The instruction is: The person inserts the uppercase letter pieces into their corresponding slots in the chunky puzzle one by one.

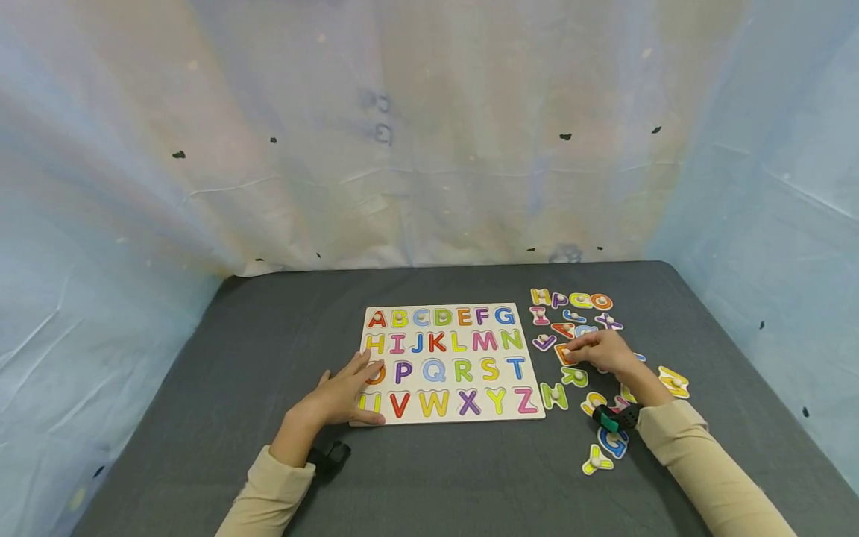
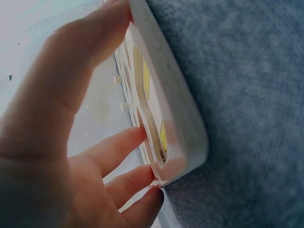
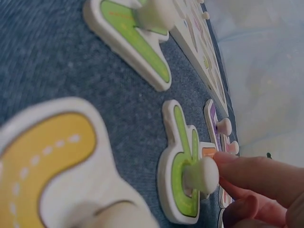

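A white alphabet puzzle board point(image 1: 451, 384) lies on the dark table. Knobbed letter pieces sit in its top row, among them a red A point(image 1: 377, 319). My left hand point(image 1: 342, 393) rests at the board's left end, fingers spread over the edge and thumb at the near corner; the left wrist view shows the fingertips on its rim. To the right of the board, my right hand point(image 1: 607, 350) pinches an orange letter piece point(image 1: 562, 353) among the loose letters. A green R point(image 3: 178, 166) with a white knob partly hides that piece in the right wrist view.
Loose letters spread right of the board: a green N point(image 1: 554, 396) near its corner, a yellow-green Y point(image 1: 596, 460) and a blue G point(image 1: 613, 444) nearer me, an orange O point(image 1: 601, 302) at the back. Pale sheeting point(image 1: 429, 186) hangs behind the table.
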`<state>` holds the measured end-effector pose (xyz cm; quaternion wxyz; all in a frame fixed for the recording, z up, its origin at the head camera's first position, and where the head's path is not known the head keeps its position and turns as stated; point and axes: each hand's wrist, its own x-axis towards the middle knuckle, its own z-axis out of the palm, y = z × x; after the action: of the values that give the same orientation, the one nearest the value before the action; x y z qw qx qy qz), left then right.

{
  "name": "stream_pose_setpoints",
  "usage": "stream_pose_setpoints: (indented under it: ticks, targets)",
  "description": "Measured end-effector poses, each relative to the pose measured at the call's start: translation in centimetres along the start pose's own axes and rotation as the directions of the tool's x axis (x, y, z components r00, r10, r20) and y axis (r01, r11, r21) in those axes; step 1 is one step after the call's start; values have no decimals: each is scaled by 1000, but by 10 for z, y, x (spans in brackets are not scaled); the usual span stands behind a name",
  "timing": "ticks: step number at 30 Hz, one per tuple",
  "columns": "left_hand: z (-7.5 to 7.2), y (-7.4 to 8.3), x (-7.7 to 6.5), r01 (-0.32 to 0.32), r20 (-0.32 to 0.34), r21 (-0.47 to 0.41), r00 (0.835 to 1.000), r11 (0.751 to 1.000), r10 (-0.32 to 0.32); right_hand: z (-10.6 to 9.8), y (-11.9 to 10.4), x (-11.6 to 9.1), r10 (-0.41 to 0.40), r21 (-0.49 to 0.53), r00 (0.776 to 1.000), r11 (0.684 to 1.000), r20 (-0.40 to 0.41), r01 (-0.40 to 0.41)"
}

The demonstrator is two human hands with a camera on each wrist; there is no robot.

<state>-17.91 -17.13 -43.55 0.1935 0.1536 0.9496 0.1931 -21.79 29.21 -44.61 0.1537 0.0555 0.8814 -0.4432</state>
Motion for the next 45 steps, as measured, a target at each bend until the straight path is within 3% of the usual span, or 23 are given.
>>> stream_pose_setpoints:
  ticks: [14, 17, 24, 45]
  targets:
    - [0, -2, 0, -23, -11, -14, 1000, 1000, 23, 2, -2, 1, 11, -25, 999, 1000, -41, -12]
    - [0, -2, 0, -20, -10, -15, 1000, 1000, 20, 2, -7, 0, 4, -38, 999, 999, -46, -6]
    - [-1, -1, -1, -14, -8, -17, 1000, 1000, 14, 10, -23, 3, -108, -54, 991, 993, -77, 104]
    - [-1, 0, -1, -11, -4, -20, 1000, 1000, 11, 43, -67, 27, -152, 24, 985, 988, -82, 155]
